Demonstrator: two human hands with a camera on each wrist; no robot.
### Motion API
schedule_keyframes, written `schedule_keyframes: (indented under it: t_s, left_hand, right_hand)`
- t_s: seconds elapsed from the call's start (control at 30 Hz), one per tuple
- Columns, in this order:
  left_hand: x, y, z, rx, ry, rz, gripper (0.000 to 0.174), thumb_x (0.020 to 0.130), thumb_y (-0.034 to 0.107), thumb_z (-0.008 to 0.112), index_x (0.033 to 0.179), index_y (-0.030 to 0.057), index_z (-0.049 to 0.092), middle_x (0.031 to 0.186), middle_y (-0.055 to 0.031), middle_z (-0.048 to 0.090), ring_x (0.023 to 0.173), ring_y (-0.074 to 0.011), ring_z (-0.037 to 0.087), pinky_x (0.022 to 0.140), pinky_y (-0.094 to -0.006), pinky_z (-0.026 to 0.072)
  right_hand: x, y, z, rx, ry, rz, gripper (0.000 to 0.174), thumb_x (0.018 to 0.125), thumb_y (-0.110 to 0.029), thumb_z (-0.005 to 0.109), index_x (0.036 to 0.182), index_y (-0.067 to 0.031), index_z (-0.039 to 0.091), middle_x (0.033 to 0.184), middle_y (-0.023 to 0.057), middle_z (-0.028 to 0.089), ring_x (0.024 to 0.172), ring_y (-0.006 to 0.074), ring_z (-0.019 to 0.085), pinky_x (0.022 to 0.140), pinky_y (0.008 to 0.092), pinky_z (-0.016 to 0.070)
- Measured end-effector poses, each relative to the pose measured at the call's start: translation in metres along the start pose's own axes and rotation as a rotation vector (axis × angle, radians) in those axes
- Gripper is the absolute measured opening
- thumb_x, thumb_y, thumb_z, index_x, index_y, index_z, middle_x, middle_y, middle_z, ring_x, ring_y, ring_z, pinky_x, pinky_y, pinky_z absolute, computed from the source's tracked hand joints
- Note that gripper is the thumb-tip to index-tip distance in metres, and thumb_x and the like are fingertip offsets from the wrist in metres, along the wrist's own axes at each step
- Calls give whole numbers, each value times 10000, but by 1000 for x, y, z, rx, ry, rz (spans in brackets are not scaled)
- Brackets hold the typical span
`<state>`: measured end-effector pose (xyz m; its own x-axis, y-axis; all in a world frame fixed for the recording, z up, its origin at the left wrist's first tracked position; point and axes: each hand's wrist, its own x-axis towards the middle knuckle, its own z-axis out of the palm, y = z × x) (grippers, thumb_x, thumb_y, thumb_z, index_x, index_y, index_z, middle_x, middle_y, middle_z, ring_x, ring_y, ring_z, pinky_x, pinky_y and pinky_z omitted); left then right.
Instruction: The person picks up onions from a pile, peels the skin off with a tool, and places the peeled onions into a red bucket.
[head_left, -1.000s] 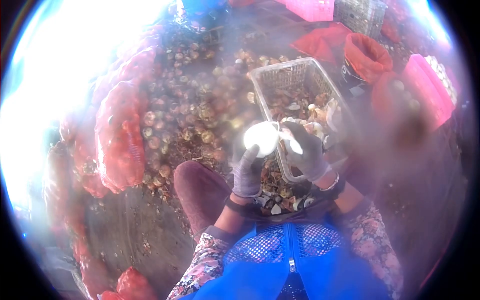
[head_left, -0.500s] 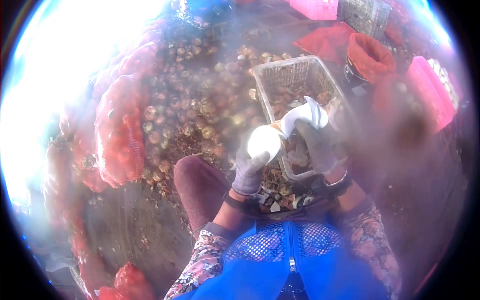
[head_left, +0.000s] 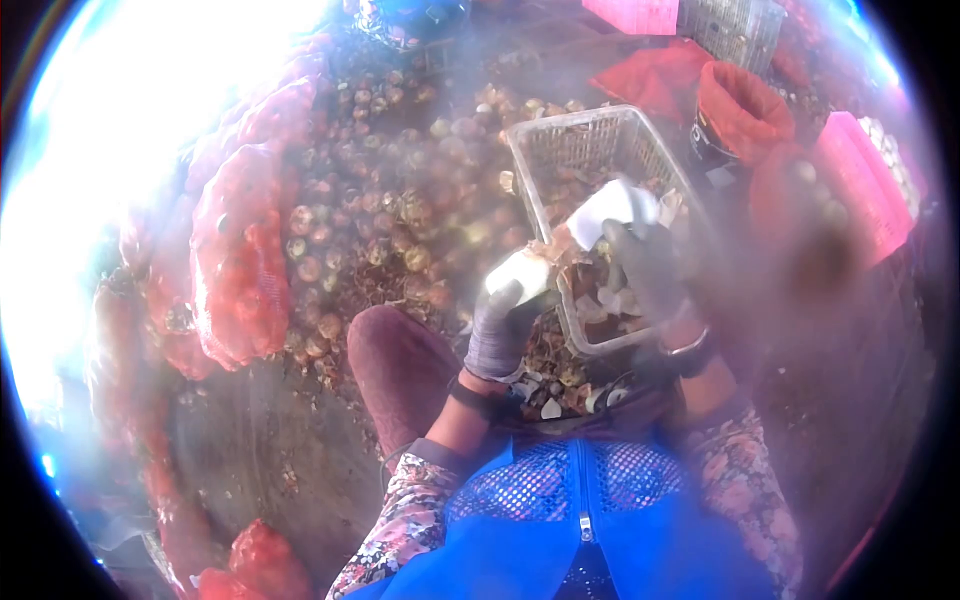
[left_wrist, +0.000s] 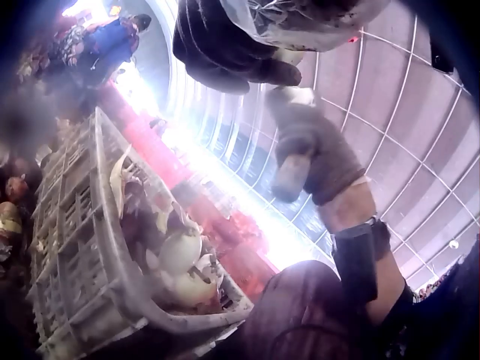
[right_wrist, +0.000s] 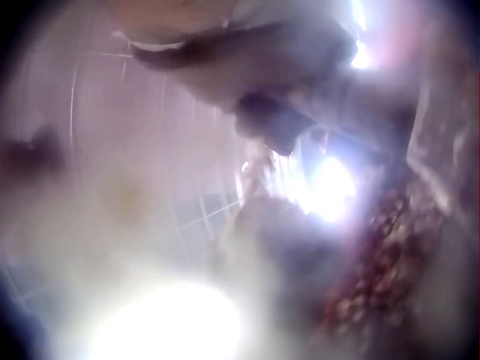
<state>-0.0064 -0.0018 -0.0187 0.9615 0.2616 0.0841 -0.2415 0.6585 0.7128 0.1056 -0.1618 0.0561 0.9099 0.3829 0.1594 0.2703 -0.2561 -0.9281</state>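
Observation:
In the head view my gloved left hand (head_left: pixel 500 325) grips a pale, sunlit onion (head_left: pixel 520 275) over the near left rim of the slatted crate (head_left: pixel 545 215). My gloved right hand (head_left: pixel 645 270) is a little to the right, its sunlit fingers (head_left: pixel 605 210) glaring white. Those fingers pinch a brownish onion skin (head_left: pixel 567 246) that spans between the onion and the hand. In the left wrist view the right hand (left_wrist: pixel 311 154) has bent fingers, close below the dark-gloved left hand (left_wrist: pixel 225 56). The right wrist view is blurred and washed out by glare.
Peelings (left_wrist: pixel 180 259) fill the crate's bottom. Loose onions (head_left: pixel 400 220) cover the floor ahead. Full red mesh sacks (head_left: pixel 240 260) stand at the left. A red-lined bucket (head_left: pixel 742 110) and a pink crate (head_left: pixel 865 185) stand at the right. My knee (head_left: pixel 395 370) is near the left hand.
The right hand has moved from beside the onion up and away to the right, drawing out the skin. The left hand has stayed nearly in place, tilting the onion.

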Motion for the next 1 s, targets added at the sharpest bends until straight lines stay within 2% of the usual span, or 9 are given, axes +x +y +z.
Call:
schedule_keyframes:
  t_s: [0.07, 0.17, 0.23, 0.33, 0.47, 0.6, 0.7, 0.9, 1.0]
  left_hand:
    - [1, 9, 8, 70, -75, 3, 673, 834, 435, 708, 1307, -11, 534, 1226, -103, 608, 1123, -193, 597, 929, -342, 508]
    - [-1, 8, 18, 120, 54, 47, 634, 836, 376, 733, 1296, -14, 540, 1209, -105, 624, 1092, -193, 617, 925, -336, 510]
    - [-2, 2, 19, 200, 109, 76, 596, 834, 321, 750, 1281, -17, 549, 1169, -101, 643, 1053, -192, 634, 911, -327, 518]
    - [-6, 2, 22, 296, 170, 78, 567, 818, 269, 779, 1259, -15, 565, 1126, -97, 664, 1009, -185, 649, 887, -316, 531]
    - [0, -11, 9, 573, 183, 132, 612, 817, 207, 803, 1329, 31, 518, 1122, -84, 659, 963, -140, 639, 782, -270, 550]
    - [2, -12, 18, 793, 198, 200, 661, 756, 204, 844, 1307, 11, 534, 1132, -80, 659, 1006, -157, 639, 848, -291, 550]
    - [7, -14, 19, 821, 161, 227, 678, 718, 184, 850, 1295, 4, 543, 1145, -85, 656, 1029, -171, 637, 901, -310, 538]
    - [9, -19, 24, 756, 37, 218, 759, 682, 210, 853, 1326, -2, 511, 1171, -105, 639, 1053, -192, 632, 920, -341, 532]
    - [11, -18, 25, 561, -4, 204, 820, 691, 241, 847, 1368, -3, 452, 1219, -123, 599, 1064, -212, 622, 910, -350, 537]
  right_hand:
    - [9, 18, -3, 58, 40, 6, 438, 859, -121, 658, 1294, -102, 614, 929, 64, 669, 858, 199, 673, 636, 305, 546]
    - [19, 27, -10, -509, -20, -827, 541, 816, -161, 689, 1343, -121, 579, 916, 46, 650, 909, 226, 660, 658, 325, 543]
    - [10, 29, -2, -593, -122, -976, 590, 781, -192, 709, 1350, -122, 570, 899, 44, 635, 921, 238, 644, 691, 340, 537]
    - [-21, 34, 31, -217, -210, -523, 623, 736, -223, 725, 1332, -117, 577, 868, 51, 611, 887, 246, 619, 736, 360, 520]
    - [-22, 31, 16, -221, -274, -452, 596, 724, -224, 723, 1293, -102, 593, 860, 68, 602, 822, 255, 597, 740, 374, 504]
    - [-24, 32, 6, -185, -264, -405, 544, 753, -204, 722, 1269, -81, 602, 886, 89, 616, 822, 257, 599, 745, 369, 498]
    - [-27, 37, 3, -122, -205, -428, 525, 836, -209, 701, 1312, -38, 561, 928, 112, 688, 801, 195, 666, 734, 320, 526]
    - [-28, 48, -6, -127, -106, -362, 372, 914, -174, 622, 1256, -27, 621, 1095, 138, 707, 964, 203, 687, 844, 324, 540]
    - [-21, 51, -13, 29, -28, -392, 380, 787, -108, 716, 1165, -75, 685, 1055, 136, 709, 898, 255, 701, 767, 328, 552]
